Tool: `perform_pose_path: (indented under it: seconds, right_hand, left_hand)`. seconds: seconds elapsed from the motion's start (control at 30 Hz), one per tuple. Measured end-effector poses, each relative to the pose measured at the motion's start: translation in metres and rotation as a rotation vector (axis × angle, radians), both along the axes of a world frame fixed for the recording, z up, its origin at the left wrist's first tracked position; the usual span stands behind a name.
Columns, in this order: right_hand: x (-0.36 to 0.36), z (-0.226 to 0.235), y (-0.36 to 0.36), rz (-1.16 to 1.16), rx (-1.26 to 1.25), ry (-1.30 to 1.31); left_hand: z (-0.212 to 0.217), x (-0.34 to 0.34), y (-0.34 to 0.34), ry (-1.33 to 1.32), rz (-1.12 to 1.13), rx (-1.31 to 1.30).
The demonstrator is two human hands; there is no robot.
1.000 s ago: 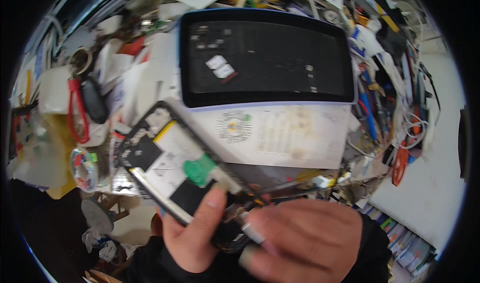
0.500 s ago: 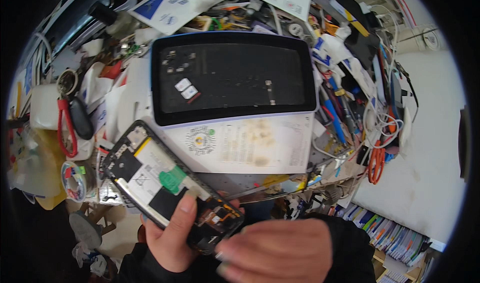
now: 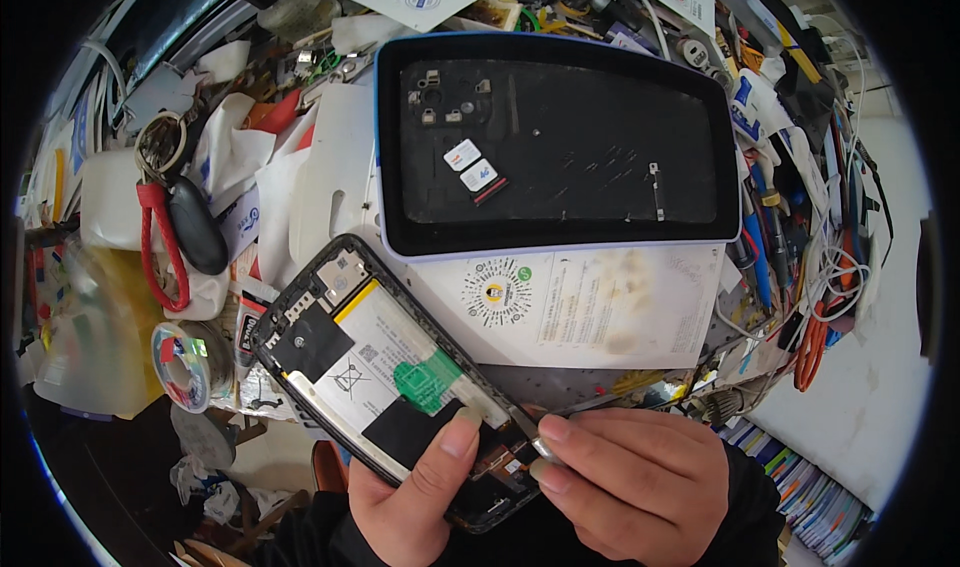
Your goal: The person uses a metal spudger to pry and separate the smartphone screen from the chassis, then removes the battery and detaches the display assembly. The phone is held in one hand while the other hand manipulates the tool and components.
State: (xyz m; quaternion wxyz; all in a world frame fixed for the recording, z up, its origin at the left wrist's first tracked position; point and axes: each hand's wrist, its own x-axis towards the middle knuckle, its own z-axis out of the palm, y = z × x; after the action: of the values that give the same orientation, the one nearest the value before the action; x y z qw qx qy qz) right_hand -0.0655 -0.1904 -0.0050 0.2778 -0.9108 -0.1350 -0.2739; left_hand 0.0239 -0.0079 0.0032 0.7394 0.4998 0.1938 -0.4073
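Opened phone (image 3: 378, 365), tilted, nearer than black tray (image 3: 600, 117) | left hand (image 3: 405, 512): clasped round phone's lower half | right hand (image 3: 645, 477): pinching thin metal tool (image 3: 543, 448) | step, apparently: working at lower internals | next: calls for steady frame, light tip

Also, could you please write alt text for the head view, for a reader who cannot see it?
A left hand holds an opened phone while the right hand grips a small metal tool at its lower right edge. Beyond, a black-lined tray holds two small white cards.
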Motion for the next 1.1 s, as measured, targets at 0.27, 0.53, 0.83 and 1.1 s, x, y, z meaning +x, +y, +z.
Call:
perform_pose_path:
  seconds: [0.27,0.53,0.83,1.1]
  right_hand:
    - [-0.002,0.003,-0.015,0.076,0.003,0.027]
    - [0.001,0.001,-0.005,0.079,-0.035,0.023]
    - [0.007,0.005,-0.006,0.072,-0.072,0.033]
    - [0.003,0.028,0.012,-0.080,0.095,0.259]
  left_hand:
    - [0.004,-0.002,-0.006,0.012,0.083,0.021]
    - [0.002,0.003,-0.002,0.011,0.007,-0.018]
    - [0.003,0.002,-0.002,-0.007,0.033,0.019]
    - [0.002,0.000,-0.002,-0.016,0.039,0.016]
